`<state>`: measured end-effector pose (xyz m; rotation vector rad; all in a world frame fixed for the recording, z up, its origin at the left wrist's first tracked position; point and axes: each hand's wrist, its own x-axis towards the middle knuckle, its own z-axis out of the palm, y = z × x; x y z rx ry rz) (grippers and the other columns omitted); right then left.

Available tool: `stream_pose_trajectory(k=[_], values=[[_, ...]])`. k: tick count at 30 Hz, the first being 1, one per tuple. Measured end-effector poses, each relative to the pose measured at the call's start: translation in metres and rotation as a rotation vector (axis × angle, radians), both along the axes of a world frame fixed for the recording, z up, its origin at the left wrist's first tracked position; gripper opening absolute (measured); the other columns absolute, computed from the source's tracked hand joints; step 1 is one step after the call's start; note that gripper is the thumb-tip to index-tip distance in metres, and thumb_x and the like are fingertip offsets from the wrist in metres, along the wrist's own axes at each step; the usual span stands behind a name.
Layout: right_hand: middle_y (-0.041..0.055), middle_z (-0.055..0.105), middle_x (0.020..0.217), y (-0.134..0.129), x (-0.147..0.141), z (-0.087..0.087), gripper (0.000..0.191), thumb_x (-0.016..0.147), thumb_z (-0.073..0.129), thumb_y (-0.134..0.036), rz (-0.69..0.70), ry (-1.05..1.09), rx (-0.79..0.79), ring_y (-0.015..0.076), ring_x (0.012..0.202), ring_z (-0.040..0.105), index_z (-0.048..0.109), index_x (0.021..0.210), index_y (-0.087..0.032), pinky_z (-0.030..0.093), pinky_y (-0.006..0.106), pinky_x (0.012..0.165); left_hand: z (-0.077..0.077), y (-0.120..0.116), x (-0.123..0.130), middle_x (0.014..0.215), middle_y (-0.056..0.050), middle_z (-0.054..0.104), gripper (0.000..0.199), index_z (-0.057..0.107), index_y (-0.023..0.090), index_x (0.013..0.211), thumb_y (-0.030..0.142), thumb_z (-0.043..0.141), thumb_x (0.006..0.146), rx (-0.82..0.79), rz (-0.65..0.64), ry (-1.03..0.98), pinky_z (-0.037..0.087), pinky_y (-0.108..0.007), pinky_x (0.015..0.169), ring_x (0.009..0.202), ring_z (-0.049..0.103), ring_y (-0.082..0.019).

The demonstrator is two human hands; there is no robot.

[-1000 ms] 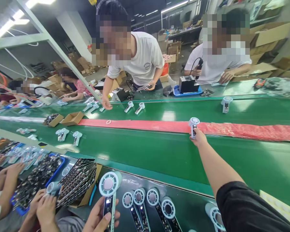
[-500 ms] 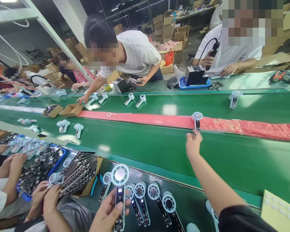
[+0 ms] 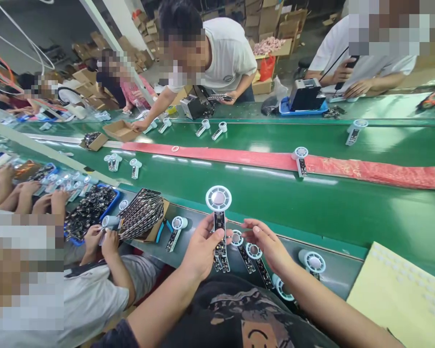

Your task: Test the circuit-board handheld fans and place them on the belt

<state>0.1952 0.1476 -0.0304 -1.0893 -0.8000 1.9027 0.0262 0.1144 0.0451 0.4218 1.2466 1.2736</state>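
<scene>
My left hand point(image 3: 203, 249) grips a light blue handheld fan point(image 3: 218, 199) upright by its handle, where a black circuit board shows. Just to the right is my right hand point(image 3: 270, 246), fingers apart and holding nothing; it is close to the fan but seems not to touch it. Below my hands, several similar fans lie on the dark worktable, among them one fan point(image 3: 254, 251) by my right wrist and another fan point(image 3: 313, 262) farther right. Out on the green belt, a single fan point(image 3: 301, 163) rests partly on the red strip point(image 3: 217, 154).
A yellow sheet with white round pads point(image 3: 398, 290) lies at the right. To the left stand a cardboard box of circuit board strips point(image 3: 141, 215), blue-handled pliers point(image 3: 163, 229) and a blue tray point(image 3: 114, 200) of dark parts. Co-workers sit at the left and across the belt point(image 3: 188, 181).
My right hand has drawn back from the fan on the red strip to beside my left hand. The fan in my left hand has risen and moved right in view. The camera has shifted.
</scene>
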Motion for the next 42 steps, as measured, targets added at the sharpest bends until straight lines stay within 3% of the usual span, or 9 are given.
stream_pose_trajectory(k=[11, 15, 19, 24, 28, 32, 36, 39, 42], values=[[0.0064, 0.06, 0.124, -0.013, -0.024, 0.063, 0.057, 0.079, 0.07, -0.065, 0.164, 0.088, 0.333, 0.0223, 0.103, 0.058, 0.061, 0.122, -0.029, 0.047, 0.037, 0.089, 0.004, -0.006, 0.005, 0.118, -0.006, 0.066, 0.06, 0.059, 0.021, 0.109, 0.029, 0.091, 0.059, 0.211, -0.074, -0.209, 0.055, -0.032, 0.084, 0.093, 0.069, -0.02], [0.0052, 0.059, 0.127, -0.017, -0.034, 0.069, 0.055, 0.08, 0.074, -0.058, 0.173, 0.033, 0.36, 0.0207, 0.108, 0.057, 0.058, 0.125, -0.03, 0.044, 0.037, 0.098, 0.006, -0.009, -0.011, 0.114, -0.004, 0.067, 0.064, 0.057, 0.021, 0.108, 0.026, 0.092, 0.055, 0.203, -0.071, -0.226, 0.056, -0.029, 0.08, 0.087, 0.071, -0.017], [0.0079, 0.055, 0.134, -0.017, -0.043, 0.042, 0.051, 0.09, 0.059, -0.052, 0.212, -0.253, 0.372, 0.0207, 0.11, 0.059, 0.049, 0.134, -0.026, 0.047, 0.036, 0.096, 0.005, -0.009, -0.035, 0.109, -0.004, 0.068, 0.063, 0.055, 0.021, 0.106, 0.025, 0.091, 0.054, 0.213, -0.122, -0.244, 0.058, -0.035, 0.082, 0.087, 0.072, -0.021], [0.0106, 0.068, 0.102, -0.025, -0.058, -0.032, 0.031, 0.083, 0.065, -0.03, 0.475, -0.958, 0.072, 0.0268, 0.096, 0.065, 0.064, 0.112, -0.018, 0.049, 0.04, 0.088, -0.007, -0.009, -0.081, 0.103, -0.001, 0.068, 0.064, 0.056, 0.022, 0.104, 0.025, 0.091, 0.05, 0.13, -0.056, -0.183, 0.059, -0.033, 0.074, 0.084, 0.072, -0.021], [0.0196, 0.062, 0.117, -0.047, -0.075, -0.079, 0.035, 0.081, 0.07, -0.025, 0.436, -1.175, -0.052, 0.0334, 0.113, 0.059, 0.063, 0.113, -0.012, 0.042, 0.047, 0.099, -0.022, -0.014, -0.119, 0.103, 0.0, 0.068, 0.062, 0.056, 0.022, 0.104, 0.026, 0.09, 0.052, 0.025, -0.023, -0.136, 0.059, -0.036, 0.078, 0.083, 0.072, -0.021], [0.0183, 0.056, 0.128, -0.051, -0.087, -0.093, 0.029, 0.091, 0.06, -0.022, 0.34, -1.184, -0.045, 0.0281, 0.123, 0.052, 0.059, 0.116, -0.009, 0.038, 0.045, 0.106, -0.032, -0.017, -0.136, 0.106, -0.002, 0.068, 0.058, 0.056, 0.022, 0.104, 0.025, 0.087, 0.055, -0.028, -0.069, -0.114, 0.059, -0.037, 0.079, 0.086, 0.072, -0.022], [0.0111, 0.066, 0.1, -0.044, -0.084, -0.08, 0.007, 0.09, 0.056, -0.017, 0.258, -1.035, -0.158, 0.022, 0.094, 0.064, 0.06, 0.092, -0.011, 0.051, 0.037, 0.084, -0.032, -0.014, -0.138, 0.105, -0.001, 0.067, 0.062, 0.056, 0.022, 0.105, 0.024, 0.088, 0.052, -0.023, -0.158, -0.121, 0.058, -0.04, 0.083, 0.087, 0.072, -0.023], [0.0076, 0.065, 0.079, -0.045, -0.076, -0.056, 0.011, 0.088, 0.047, -0.021, 0.159, -0.844, -0.231, 0.018, 0.06, 0.062, 0.055, 0.084, -0.015, 0.048, 0.03, 0.055, -0.03, -0.009, -0.137, 0.106, -0.003, 0.067, 0.062, 0.056, 0.021, 0.105, 0.025, 0.089, 0.052, 0.003, -0.229, -0.147, 0.058, -0.039, 0.082, 0.087, 0.072, -0.024], [0.0066, 0.065, 0.079, -0.053, -0.074, -0.021, 0.022, 0.084, 0.046, -0.038, -0.025, -0.669, -0.152, 0.0166, 0.054, 0.058, 0.055, 0.087, -0.018, 0.044, 0.028, 0.049, -0.026, -0.003, -0.133, 0.106, -0.004, 0.066, 0.061, 0.056, 0.021, 0.105, 0.024, 0.089, 0.053, 0.034, -0.293, -0.159, 0.058, -0.036, 0.08, 0.085, 0.071, -0.022]])
